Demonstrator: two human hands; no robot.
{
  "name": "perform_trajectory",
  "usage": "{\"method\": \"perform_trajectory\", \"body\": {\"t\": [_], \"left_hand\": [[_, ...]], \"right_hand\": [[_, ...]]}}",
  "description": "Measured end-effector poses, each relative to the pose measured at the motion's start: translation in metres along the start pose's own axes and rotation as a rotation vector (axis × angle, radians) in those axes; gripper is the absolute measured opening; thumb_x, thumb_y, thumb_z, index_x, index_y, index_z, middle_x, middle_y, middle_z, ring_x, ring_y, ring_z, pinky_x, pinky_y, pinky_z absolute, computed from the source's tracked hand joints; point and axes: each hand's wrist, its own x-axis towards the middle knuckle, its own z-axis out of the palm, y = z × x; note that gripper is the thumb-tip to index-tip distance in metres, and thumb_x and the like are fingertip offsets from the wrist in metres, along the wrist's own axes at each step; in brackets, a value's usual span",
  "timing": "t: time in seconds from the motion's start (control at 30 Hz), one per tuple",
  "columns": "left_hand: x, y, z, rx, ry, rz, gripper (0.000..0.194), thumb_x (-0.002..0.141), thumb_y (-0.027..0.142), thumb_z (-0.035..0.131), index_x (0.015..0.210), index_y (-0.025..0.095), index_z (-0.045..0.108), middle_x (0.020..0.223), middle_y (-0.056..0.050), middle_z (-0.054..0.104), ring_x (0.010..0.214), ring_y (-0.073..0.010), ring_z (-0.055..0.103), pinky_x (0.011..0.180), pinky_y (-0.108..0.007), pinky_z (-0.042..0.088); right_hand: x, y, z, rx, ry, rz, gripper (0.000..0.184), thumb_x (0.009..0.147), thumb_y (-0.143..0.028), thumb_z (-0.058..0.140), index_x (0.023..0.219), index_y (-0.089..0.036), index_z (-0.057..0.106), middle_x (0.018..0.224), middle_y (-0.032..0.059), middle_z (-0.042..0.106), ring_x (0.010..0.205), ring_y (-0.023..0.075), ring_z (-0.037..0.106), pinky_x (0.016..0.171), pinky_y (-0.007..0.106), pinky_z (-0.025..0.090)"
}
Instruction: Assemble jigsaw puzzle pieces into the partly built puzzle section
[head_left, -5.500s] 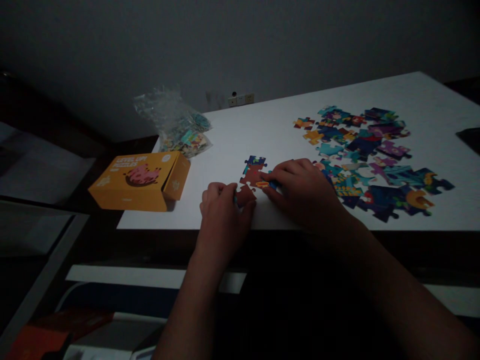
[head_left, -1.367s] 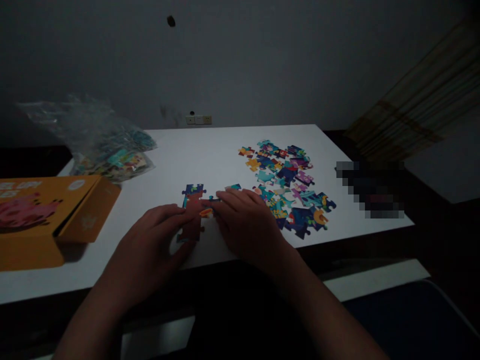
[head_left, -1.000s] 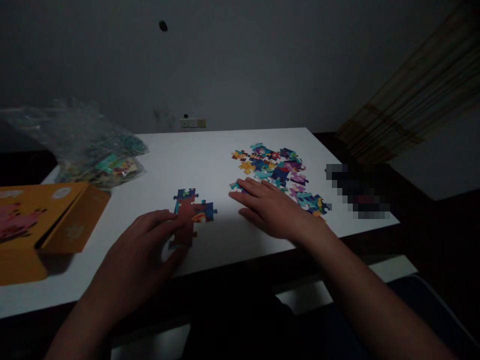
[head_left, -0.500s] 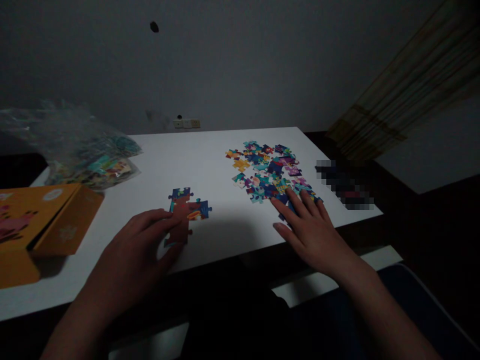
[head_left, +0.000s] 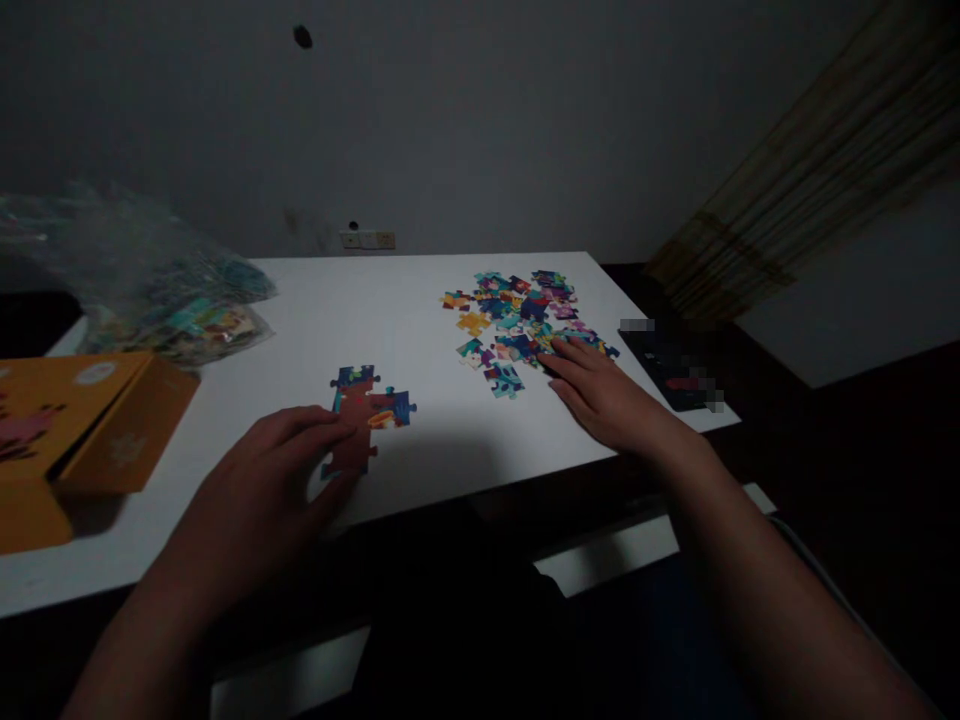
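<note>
My left hand [head_left: 255,500] rests at the left side of a small joined section of jigsaw puzzle [head_left: 356,425], mostly brown with dark blue at the top and right. Its fingertips lie on the section and its thumb is spread apart near the lower left edge. A heap of loose jigsaw pieces [head_left: 517,300] in mixed colours covers the right part of the table. On the near right side of this heap lies my right hand [head_left: 607,395], palm down with fingers stretched out, covering some pieces. Whether a piece is under its fingertips is hidden.
An orange box [head_left: 75,410] with open flaps stands at the left of the white table [head_left: 360,310]. Behind it lies a clear plastic bag [head_left: 202,310] with more pieces inside. A dark flat object [head_left: 667,370], partly pixelated, lies by the right edge. A curtain [head_left: 772,170] hangs at right.
My right hand has moved away from me, further over the near right side of the heap. My left hand stays on the joined section. The view has shifted slightly.
</note>
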Motion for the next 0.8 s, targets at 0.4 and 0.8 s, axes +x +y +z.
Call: {"method": "perform_trajectory", "body": {"t": [0.4, 0.8], "left_hand": [[0.001, 0.002, 0.0, -0.042, 0.044, 0.069, 0.032, 0.115, 0.046, 0.072, 0.14, 0.034, 0.087, 0.141, -0.011, 0.084, 0.12, -0.0373, 0.082, 0.104, -0.057, 0.069], [0.0, 0.007, 0.0, -0.042, 0.004, 0.091, 0.039, 0.104, 0.023, 0.086, 0.141, 0.034, 0.084, 0.139, -0.01, 0.081, 0.128, -0.0359, 0.078, 0.108, -0.056, 0.067]], "right_hand": [[0.019, -0.064, 0.005, 0.139, 0.029, -0.159, 0.056, 0.127, -0.044, 0.051, 0.17, -0.019, 0.077, 0.178, 0.0185, 0.072, 0.169, 0.0414, 0.067, 0.143, 0.07, 0.053], [0.077, 0.011, 0.025, 0.071, 0.156, -0.136, 0.062, 0.11, -0.038, 0.066, 0.167, -0.016, 0.078, 0.141, 0.0268, 0.087, 0.14, 0.0544, 0.077, 0.125, 0.082, 0.058]]}}
